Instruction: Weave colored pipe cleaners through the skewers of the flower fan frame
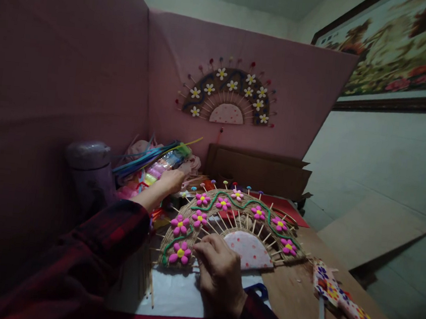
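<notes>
A half-round craft fan (238,205), wrapped in twine, bears pink clay flowers and a wavy green line. Thin sticks run inward to its dotted half-circle centre (248,249), and some outer tips carry coloured balls. My right hand (220,272) is closed at the fan's lower left inner part, thumb and fingers pinched against it. Beyond the fan's left side, my left hand (172,180) reaches to a pile of craft supplies, next to packs of coloured clay (159,166). Its fingertips are hard to make out, so what they touch is unclear.
A similar fan with white flowers (232,86) hangs on the pink partition (299,97). At left stands a wrapped cylindrical container (92,172). Blue scissor handles (258,289), loose sticks (148,277) and a flower-patterned tool (357,311) lie on the table; cardboard (257,172) leans behind.
</notes>
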The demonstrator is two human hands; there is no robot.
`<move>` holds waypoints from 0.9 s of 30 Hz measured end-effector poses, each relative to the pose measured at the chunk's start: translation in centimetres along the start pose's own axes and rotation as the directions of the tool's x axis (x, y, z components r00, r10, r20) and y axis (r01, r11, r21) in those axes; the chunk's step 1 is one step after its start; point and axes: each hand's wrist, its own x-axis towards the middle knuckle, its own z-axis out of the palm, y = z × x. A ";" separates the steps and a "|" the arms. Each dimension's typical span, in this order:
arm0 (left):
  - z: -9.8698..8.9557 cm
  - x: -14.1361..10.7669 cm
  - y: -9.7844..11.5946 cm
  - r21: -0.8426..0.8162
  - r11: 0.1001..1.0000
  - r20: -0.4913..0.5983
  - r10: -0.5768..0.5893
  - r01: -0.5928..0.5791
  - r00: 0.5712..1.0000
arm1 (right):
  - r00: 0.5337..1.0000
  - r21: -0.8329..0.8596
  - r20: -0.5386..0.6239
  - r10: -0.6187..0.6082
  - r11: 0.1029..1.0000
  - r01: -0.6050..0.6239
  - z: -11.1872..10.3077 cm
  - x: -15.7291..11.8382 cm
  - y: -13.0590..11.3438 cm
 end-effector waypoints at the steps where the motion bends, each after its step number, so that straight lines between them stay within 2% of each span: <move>1: -0.3 -0.2 -0.1 0.000 1.000 -0.005 -0.016 0.016 1.000 | 1.000 -0.002 0.001 -0.003 1.000 0.003 0.0 0.0 0.0; 6: -3.4 -1.3 0.5 -0.085 0.993 -0.053 -0.084 0.080 0.995 | 1.000 -0.022 0.001 -0.007 1.000 0.007 0.1 0.0 0.2; 9: -5.0 -2.8 1.3 -0.222 0.967 -0.007 -0.131 0.126 0.991 | 1.000 -0.019 -0.012 0.003 1.000 -0.003 0.2 -0.1 0.3; 14: -5.5 -7.0 2.4 -0.475 0.861 0.080 -0.165 0.183 0.983 | 0.996 0.052 -0.022 0.081 0.995 -0.080 0.3 -0.1 0.4; 18: -4.7 -11.2 4.1 -0.614 0.761 0.120 -0.170 0.208 0.978 | 0.977 0.176 -0.063 0.203 0.966 -0.189 0.2 0.3 0.6; 21: -3.2 -14.1 5.9 -0.680 0.702 0.134 -0.165 0.212 0.977 | 0.952 0.323 -0.091 0.293 0.913 -0.250 -0.2 0.7 0.5; 23: -1.4 -15.6 7.1 -0.809 0.564 0.119 -0.117 0.165 0.986 | 0.933 0.461 -0.062 0.354 0.839 -0.288 -0.4 0.9 0.4; 25: 0.7 -16.6 8.2 -0.871 0.490 -0.021 -0.084 0.023 0.996 | 0.911 0.586 -0.020 0.412 0.743 -0.323 -0.4 1.0 0.4; 27: 2.6 -17.2 9.0 -0.875 0.474 -0.152 -0.080 -0.097 0.985 | 0.888 0.652 -0.016 0.459 0.678 -0.339 -0.3 1.0 0.6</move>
